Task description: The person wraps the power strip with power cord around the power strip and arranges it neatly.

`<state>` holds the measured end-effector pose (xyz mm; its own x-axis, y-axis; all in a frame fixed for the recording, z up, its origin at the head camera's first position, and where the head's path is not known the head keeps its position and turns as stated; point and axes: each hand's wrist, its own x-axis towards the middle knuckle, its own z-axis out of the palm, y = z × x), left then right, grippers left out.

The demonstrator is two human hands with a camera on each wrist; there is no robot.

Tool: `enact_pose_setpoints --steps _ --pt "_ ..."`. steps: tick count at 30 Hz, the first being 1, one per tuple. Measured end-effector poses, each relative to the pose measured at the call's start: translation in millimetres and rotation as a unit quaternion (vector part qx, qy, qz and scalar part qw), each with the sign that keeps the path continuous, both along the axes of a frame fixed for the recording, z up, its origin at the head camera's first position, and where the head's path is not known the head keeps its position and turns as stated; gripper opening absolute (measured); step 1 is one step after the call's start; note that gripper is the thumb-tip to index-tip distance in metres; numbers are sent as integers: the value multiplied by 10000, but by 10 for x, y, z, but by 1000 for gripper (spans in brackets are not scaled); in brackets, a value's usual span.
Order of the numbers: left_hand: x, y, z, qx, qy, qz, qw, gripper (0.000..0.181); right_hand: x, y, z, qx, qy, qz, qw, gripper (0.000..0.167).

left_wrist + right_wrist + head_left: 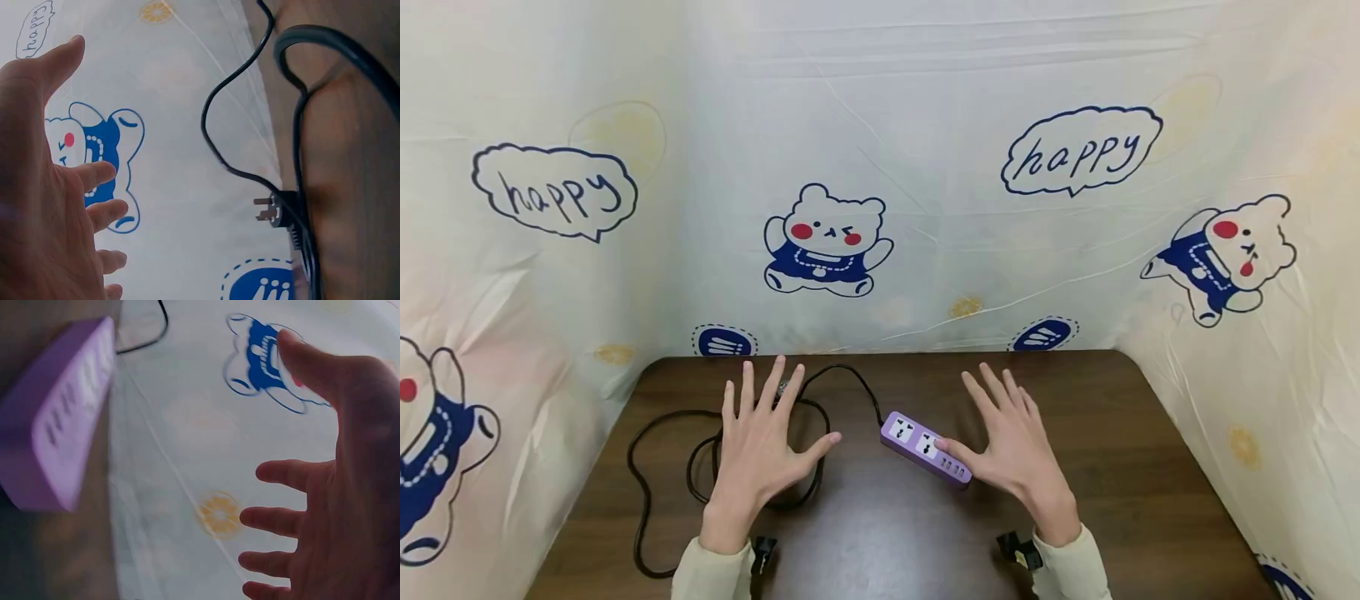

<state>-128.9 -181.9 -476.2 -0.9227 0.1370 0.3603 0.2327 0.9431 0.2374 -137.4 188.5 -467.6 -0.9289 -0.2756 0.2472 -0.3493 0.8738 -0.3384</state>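
Power strip [923, 450], purple and slim, lies on the desk [895, 542] at 9 o'clock from the right hand [1018, 454], slanting from 4 to 10 o'clock. Both hands are spread and grasp nothing, the left hand [760, 454] overlapping the coiled black cord [298, 144] in the head view. The strip looks like hard, smooth plastic, probably light and slightly slippery; gripping across its long sides, clear of the sockets [902, 429], should serve best. Farther off, the cord leaves its 10 o'clock end; it looks springy and may tug. Farthest, towards 10 o'clock, the plug [276, 212] has bare prongs [261, 201], best spared knocks.
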Motion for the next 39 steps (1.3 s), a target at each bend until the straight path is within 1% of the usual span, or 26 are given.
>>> enact_pose_setpoints --steps 4,6,8,10,14,18,21,24,28,32,39 --pt "-44 26 -50 49 -12 -124 9999 108 -85 -123 -203 -185 -349 188 9990 101" --pt "-57 49 -90 67 -59 -187 9998 106 -123 -181 -317 -196 -588 284 9977 99" --pt "-70 79 -136 90 -110 -270 9995 105 -150 -223 -418 -144 -822 284 9961 97" --pt "-80 111 -186 91 -138 -340 9993 103 -165 -248 -503 -70 -952 241 9951 95" --pt "-92 165 -252 111 -131 -415 9990 99 -185 -278 -615 23 -1005 193 9947 90" --pt "-72 209 -294 108 -140 -466 9988 97 -178 -316 -673 85 -1176 329 9925 83" --pt "-58 251 -321 71 -140 -573 9982 96 -167 -344 -706 116 -1236 388 9915 77" --pt "-47 292 -338 35 -178 -658 9977 95 -161 -369 -743 91 -1207 426 9917 67" --pt "-55 341 -343 16 -225 -781 9967 92 -167 -375 -754 127 -1063 481 9931 56" --pt "-48 357 -364 18 -263 -855 9960 87 -158 -352 -768 200 -934 525 9940 52" --pt "-49 356 -381 68 -115 -930 9956 82 -154 -302 -724 70 -889 547 9945 52"
